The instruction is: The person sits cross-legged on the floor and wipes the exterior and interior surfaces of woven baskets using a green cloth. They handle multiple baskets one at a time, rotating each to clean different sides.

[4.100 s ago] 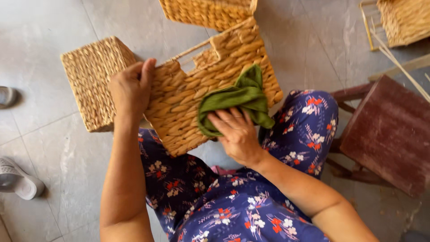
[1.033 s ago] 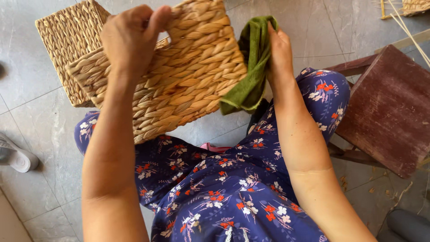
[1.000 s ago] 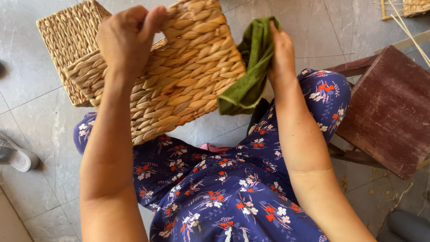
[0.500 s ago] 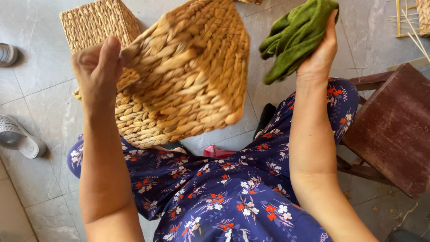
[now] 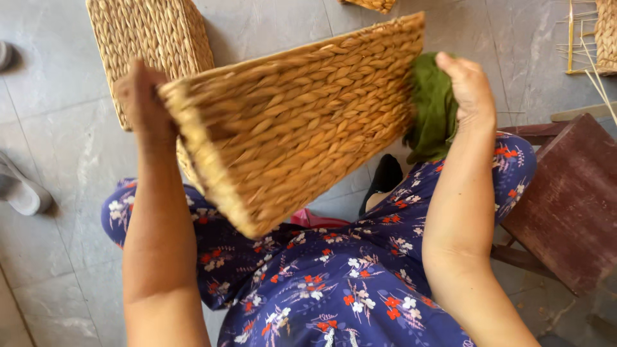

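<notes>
While my left hand (image 5: 144,103) grips the basket (image 5: 295,122) edge, my right hand (image 5: 469,87) clamps the cloth (image 5: 434,109) beside it; wiping calls for firm contact

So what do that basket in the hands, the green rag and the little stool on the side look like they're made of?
The basket looks woven from thick twisted plant fibre, perhaps water hyacinth or seagrass: tan, matt, braided rows. The green cloth seems a soft knit or cotton fabric, since it folds limply. The stool looks like wood painted dark red, worn and scuffed, with visible boards.
</notes>
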Motion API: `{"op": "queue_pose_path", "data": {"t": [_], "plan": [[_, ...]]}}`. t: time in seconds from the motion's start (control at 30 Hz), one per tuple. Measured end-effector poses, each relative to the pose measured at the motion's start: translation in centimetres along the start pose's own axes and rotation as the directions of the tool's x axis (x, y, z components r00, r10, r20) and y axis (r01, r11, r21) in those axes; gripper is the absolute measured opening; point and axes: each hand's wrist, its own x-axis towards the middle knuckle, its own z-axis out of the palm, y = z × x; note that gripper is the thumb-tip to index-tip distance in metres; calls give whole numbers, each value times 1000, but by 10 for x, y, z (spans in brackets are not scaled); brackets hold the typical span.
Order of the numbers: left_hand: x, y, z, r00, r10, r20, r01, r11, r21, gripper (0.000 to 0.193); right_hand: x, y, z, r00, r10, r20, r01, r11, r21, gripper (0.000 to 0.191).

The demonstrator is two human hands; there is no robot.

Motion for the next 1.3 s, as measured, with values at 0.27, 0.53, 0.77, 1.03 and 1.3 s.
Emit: {"op": "queue_pose_path", "data": {"t": [0.27,0.53,0.77,1.03,1.3], "plan": [[4,-28,46,999,43,-27,-31,939,343,60,-7,5,53,980,-35,-196,89,958,273,25],[-26,5,50,993,-46,-108,61,989,135,60,9,14,56,891,-107,-441,80,994,-79,32],[-23,-10,41,990,61,-128,-50,995,91,69,-11,6,59,911,-126,-392,105,992,-75,25],[-10,-21,58,990,-135,-43,140,977,163,60,-30,9,37,844,-174,-507,112,982,-151,27],[4,-22,77,941,-327,-82,300,702,646,42,-47,16,43,848,-256,-464,235,967,-104,17]]}}
